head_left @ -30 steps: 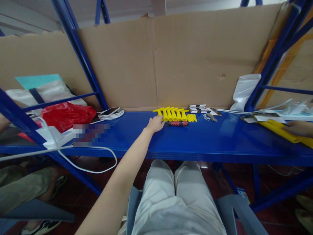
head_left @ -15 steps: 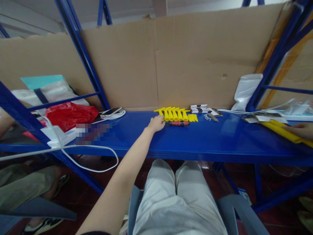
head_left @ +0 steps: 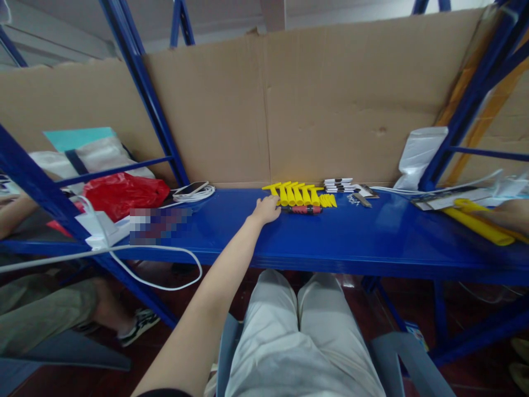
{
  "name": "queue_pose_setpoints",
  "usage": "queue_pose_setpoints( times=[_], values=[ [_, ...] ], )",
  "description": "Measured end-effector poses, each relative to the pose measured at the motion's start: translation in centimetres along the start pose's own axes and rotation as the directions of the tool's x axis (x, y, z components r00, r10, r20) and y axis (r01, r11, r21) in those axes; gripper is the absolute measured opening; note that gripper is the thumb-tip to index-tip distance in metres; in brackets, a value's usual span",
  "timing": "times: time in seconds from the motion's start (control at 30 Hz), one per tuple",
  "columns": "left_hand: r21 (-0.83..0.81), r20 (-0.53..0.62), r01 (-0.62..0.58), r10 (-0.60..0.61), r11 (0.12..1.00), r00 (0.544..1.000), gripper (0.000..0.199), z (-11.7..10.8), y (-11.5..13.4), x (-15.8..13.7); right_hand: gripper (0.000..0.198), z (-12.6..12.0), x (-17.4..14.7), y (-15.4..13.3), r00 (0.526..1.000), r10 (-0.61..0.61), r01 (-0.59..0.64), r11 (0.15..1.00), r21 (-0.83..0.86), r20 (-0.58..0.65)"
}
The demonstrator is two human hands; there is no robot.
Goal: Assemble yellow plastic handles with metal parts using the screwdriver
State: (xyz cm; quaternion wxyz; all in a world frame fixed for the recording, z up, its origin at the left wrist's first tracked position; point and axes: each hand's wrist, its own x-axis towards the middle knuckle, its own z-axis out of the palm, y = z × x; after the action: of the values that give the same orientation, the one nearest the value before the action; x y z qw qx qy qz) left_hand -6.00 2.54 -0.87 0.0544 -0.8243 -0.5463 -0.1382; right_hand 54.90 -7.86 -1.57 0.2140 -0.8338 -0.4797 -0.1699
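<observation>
My left hand [head_left: 266, 210] reaches forward, palm down, to the left end of a row of several yellow plastic handle-like pieces [head_left: 295, 195]. Its bent fingers are at the lower end of the leftmost piece and partly cover it; a firm grip does not show. Just right of the fingertips lies a red and black screwdriver [head_left: 306, 210], parallel to the row. Small flat yellow pieces [head_left: 329, 200] lie at the row's right end. My right hand is out of view.
Black-and-white packs [head_left: 338, 184], small screws [head_left: 352, 199] and a grey metal piece [head_left: 363, 200] lie further right. At the right edge a co-worker's hand [head_left: 510, 215] holds a yellow tool [head_left: 479, 225]. Left are a phone [head_left: 195, 188], white cables and a red bag [head_left: 124, 193].
My left hand stays almost in place by the yellow row. At the right, the co-worker's hand and yellow tool have shifted. A person's foot at the left has moved right.
</observation>
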Motion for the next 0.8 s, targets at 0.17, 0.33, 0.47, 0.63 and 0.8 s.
queue_pose_setpoints(
  times=[0.17,0.33,0.47,0.63,0.8],
  values=[
    [-0.078,-0.084,0.020,-0.027,0.997,0.996,0.043,0.1,0.2,0.1,0.055,-4.2,-2.5,-6.3,0.958,0.287,-0.288,0.958,-0.010,-0.015],
    [-0.273,-0.213,-0.111,0.052,0.956,0.976,0.049,-0.1,1.3,1.1,0.042,-7.2,-4.4,-12.6,0.959,0.228,-0.204,0.968,0.149,-0.168],
    [-0.423,-0.237,-0.302,0.217,0.854,0.947,0.061,-0.6,3.5,2.5,0.026,-8.7,-6.0,-20.4,0.930,0.232,-0.107,0.913,0.394,-0.286],
    [-0.544,-0.342,-0.428,0.275,0.722,0.899,0.072,-1.0,7.0,3.8,0.023,-7.8,-7.5,-30.4,0.985,0.048,0.104,0.589,0.802,-0.163],
    [-0.703,-0.536,-0.482,0.056,0.523,0.843,0.051,-0.2,9.0,3.7,0.028,-4.2,-8.2,-36.4,0.964,-0.174,0.258,0.435,0.863,-0.200]
  ],
)
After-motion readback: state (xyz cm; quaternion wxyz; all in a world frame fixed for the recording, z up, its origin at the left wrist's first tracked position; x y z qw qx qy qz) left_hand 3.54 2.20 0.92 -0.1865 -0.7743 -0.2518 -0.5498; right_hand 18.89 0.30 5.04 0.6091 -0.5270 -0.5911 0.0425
